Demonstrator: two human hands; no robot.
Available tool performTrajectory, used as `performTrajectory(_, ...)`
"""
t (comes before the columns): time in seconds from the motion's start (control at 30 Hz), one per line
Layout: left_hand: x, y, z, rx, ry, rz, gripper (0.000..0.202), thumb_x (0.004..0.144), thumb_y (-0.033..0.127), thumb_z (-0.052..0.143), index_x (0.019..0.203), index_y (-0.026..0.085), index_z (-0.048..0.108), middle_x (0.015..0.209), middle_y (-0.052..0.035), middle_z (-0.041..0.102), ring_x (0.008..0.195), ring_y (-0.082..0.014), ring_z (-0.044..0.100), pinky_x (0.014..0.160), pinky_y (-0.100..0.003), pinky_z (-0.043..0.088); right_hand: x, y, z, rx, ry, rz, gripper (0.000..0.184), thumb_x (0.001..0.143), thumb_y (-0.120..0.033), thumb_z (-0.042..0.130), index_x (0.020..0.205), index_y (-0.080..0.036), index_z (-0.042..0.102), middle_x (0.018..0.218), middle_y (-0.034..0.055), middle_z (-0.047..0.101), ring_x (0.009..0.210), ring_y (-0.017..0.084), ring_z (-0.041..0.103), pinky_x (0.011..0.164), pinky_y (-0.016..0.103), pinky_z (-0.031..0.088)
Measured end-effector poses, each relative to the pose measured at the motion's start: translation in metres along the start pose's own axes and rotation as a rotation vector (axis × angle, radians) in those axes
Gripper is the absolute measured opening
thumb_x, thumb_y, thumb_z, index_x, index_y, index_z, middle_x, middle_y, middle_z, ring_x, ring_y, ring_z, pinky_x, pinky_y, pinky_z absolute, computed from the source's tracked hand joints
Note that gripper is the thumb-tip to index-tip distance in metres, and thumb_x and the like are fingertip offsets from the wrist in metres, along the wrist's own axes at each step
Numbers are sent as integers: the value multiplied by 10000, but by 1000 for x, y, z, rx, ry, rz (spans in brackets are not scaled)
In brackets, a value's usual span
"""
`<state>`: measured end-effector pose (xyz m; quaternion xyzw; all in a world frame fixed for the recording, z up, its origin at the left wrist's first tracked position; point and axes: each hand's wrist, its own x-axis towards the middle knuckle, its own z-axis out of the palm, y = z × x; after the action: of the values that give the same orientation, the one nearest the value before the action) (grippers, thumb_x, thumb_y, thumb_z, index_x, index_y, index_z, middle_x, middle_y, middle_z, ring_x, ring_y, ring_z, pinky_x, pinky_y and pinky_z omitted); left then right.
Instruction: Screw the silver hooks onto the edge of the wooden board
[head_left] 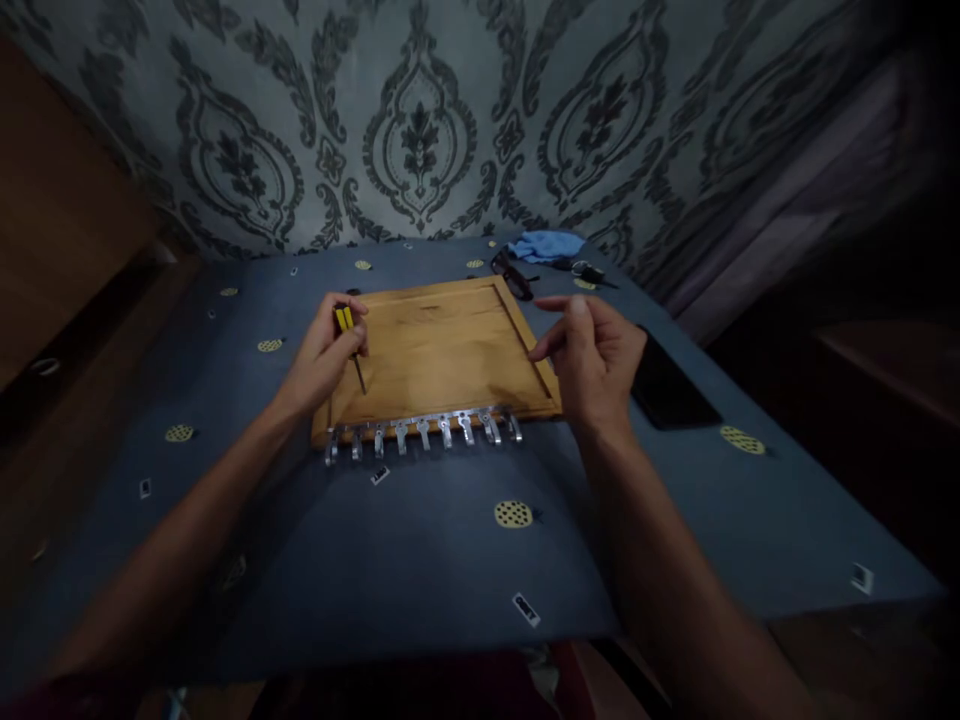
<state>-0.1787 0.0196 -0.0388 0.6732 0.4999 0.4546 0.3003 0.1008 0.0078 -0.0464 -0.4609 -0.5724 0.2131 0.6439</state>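
Observation:
A screwdriver (345, 320) with a yellow and black handle is in my left hand (328, 350), its thin shaft slanting down over the wooden board. My left fingers are closed round the handle. The board (442, 350) is a framed, light-brown panel lying flat on the table. Along its near edge runs a metal hook rack (424, 432) with several hooks hanging over the front. Past the board's right side is my right hand (592, 355), raised, its index finger stretched out to the left and apart from the bent lower fingers. Nothing shows in that hand.
A dark blue cloth with a pineapple print covers the table (450, 560). Dark glasses (514, 277), a blue cloth (545, 246) and keys (589, 270) lie behind the board. A black phone or tablet (671, 385) lies at the right. A patterned wall (420, 120) closes off the back.

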Motion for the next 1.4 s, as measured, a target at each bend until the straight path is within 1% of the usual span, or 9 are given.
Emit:
performTrajectory(0.1,8,-22,-1,201,-55,-50,211,930,327,474,1105,210,462,841,11,555,751,-152,579,787,-312,512,1,1,-2,-9,-1,24,457,1007,-588,523,888,-197,725,498,-43,571,463,118,505,531,266,408)
performTrajectory(0.2,15,-33,-4,427,-55,-145,209,927,340,533,1081,201,505,876,-26,599,840,-213,622,852,-366,525,0,2,-3,-47,0,26,494,989,-630,513,884,-194,720,510,-37,595,484,127,541,567,271,433)
performTrajectory(0.33,21,-34,-3,687,-74,-275,484,970,297,523,1408,128,403,1084,-155,694,996,-331,703,906,-462,547,-4,6,-8,-98,-21,30,500,995,-618,489,884,-190,723,509,-29,601,508,146,575,592,278,451)
performTrajectory(0.4,22,-31,0,796,-99,-309,463,995,275,507,1420,109,433,1148,-204,703,1043,-365,715,931,-500,551,-6,10,-12,-122,-29,46,503,989,-622,492,884,-190,727,510,-27,603,512,153,583,595,281,451)
performTrajectory(0.5,26,-29,5,909,-144,-331,351,1028,295,537,1337,133,570,1239,-180,689,1108,-316,703,978,-508,569,-8,16,-14,-145,-46,70,523,987,-629,476,898,-183,735,531,-17,619,530,159,592,598,283,448)
performTrajectory(0.63,34,-31,6,972,-177,-351,424,984,408,670,1330,170,614,1331,-111,648,1148,-244,672,969,-472,608,-10,21,-11,-163,-83,85,570,984,-652,448,927,-168,745,537,-6,628,514,163,593,581,284,451)
performTrajectory(0.83,41,-34,3,987,-227,-250,421,985,399,668,1334,171,610,1335,-114,647,1153,-249,672,972,-474,606,-14,23,-5,-201,-156,73,492,989,-574,458,935,-181,749,539,-6,632,533,165,615,611,275,464)
performTrajectory(1.17,34,-27,19,1045,-306,-19,413,987,400,665,1327,172,616,1339,-115,647,1160,-249,669,981,-478,602,-18,18,-4,-231,-209,63,396,986,-458,452,914,-183,728,555,-10,628,528,153,592,593,260,444)
performTrajectory(1.4,23,-29,13,1061,-303,22,364,993,377,657,1288,165,638,1321,-111,659,1197,-256,657,1025,-500,580,-36,16,-27,-287,-184,74,396,973,-462,469,900,-179,736,569,-15,602,545,156,581,579,266,417)
